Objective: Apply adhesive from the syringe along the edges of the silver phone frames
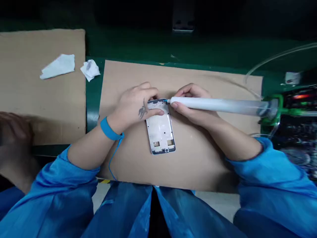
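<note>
A phone frame [160,129], pale inside with a dark rim, lies on a sheet of cardboard [128,165] in front of me. My left hand [138,104] grips its upper left part, the thumb across its face and the fingers curled behind the top edge. My right hand [194,104] is wrapped around a large white dispensing syringe [215,104] that lies nearly level. The syringe's thin tip meets the frame's upper right corner, or hovers just over it; I cannot tell which. A blue wrist strap with a cord circles my left wrist.
Another cardboard sheet [59,109] is at left, bearing a white paper piece [59,66]; a crumpled tissue [90,69] sits beside it. Another person's hand [15,145] rests at far left. A clear hose [279,54] curves at right, near cluttered parts [297,142].
</note>
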Tool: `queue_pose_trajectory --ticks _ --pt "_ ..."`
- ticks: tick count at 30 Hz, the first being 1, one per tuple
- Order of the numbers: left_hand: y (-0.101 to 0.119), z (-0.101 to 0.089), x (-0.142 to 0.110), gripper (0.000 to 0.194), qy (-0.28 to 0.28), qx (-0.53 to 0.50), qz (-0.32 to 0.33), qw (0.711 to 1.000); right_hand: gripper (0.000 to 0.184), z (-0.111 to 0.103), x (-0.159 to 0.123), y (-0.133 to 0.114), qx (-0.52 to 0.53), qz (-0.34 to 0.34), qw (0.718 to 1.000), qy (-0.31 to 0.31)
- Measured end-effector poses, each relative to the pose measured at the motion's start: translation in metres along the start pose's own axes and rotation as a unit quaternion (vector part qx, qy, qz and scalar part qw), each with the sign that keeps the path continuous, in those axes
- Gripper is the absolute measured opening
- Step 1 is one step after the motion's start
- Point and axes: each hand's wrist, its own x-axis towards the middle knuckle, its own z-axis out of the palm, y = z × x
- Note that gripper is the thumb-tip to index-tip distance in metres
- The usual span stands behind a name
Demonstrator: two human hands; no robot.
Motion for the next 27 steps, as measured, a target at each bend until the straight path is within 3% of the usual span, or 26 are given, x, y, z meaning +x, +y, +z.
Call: queue_pose_trajectory --ticks 10,27 --pt "-0.0009 -0.0003 -0.0005 0.076 0.004 0.015 0.0 1.0 0.046 -0.0002 -0.0002 -0.0011 0.004 0.013 1.0 -0.015" --pt "-0.0012 -0.0001 -0.0008 0.08 0.007 0.012 -0.001 1.0 0.052 0.0003 0.0 -0.0031 0.014 0.021 1.0 -0.014"
